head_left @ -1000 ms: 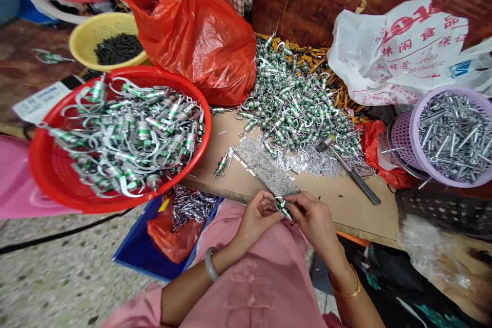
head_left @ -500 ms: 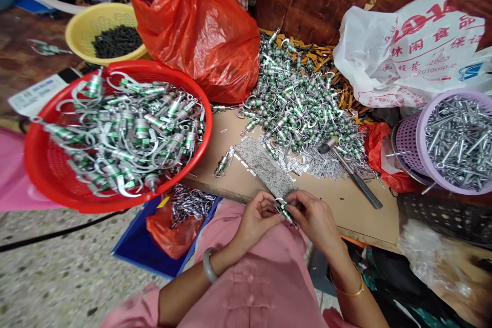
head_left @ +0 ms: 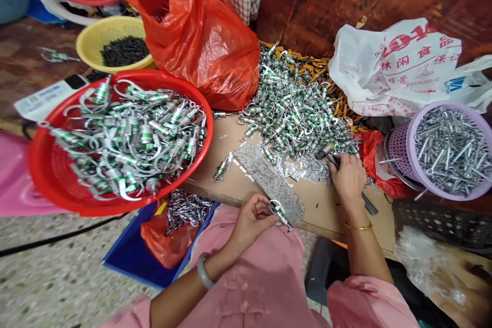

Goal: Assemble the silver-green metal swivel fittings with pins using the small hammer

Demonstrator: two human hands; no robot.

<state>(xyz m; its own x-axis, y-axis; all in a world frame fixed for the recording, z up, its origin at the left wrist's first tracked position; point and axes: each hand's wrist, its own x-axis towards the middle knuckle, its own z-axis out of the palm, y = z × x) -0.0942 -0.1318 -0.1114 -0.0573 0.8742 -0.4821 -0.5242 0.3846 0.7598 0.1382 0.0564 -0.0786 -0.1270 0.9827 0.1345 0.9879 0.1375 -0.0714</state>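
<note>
white plastic bag (head_left: pixel 397 74) | print: 休闲食品 | 2023 | 2010xp.c, probably

- Ahead and left of my grip: yellow plastic basket (head_left: pixel 86 48) of small dark parts.
- Directly ahead: red plastic bag (head_left: pixel 203 46).
- Ahead and right: white plastic bag (head_left: pixel 388 69), printed in red Chinese characters.
- Right of my grip: lilac plastic basket (head_left: pixel 408 156) of silver eye bolts.
- Near and left: blue tray (head_left: pixel 119 261).
- Further left: speckled terrazzo floor (head_left: pixel 57 266).

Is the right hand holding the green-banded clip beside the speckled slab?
No, the left hand holds that clip; the right hand is at the heap.
</note>
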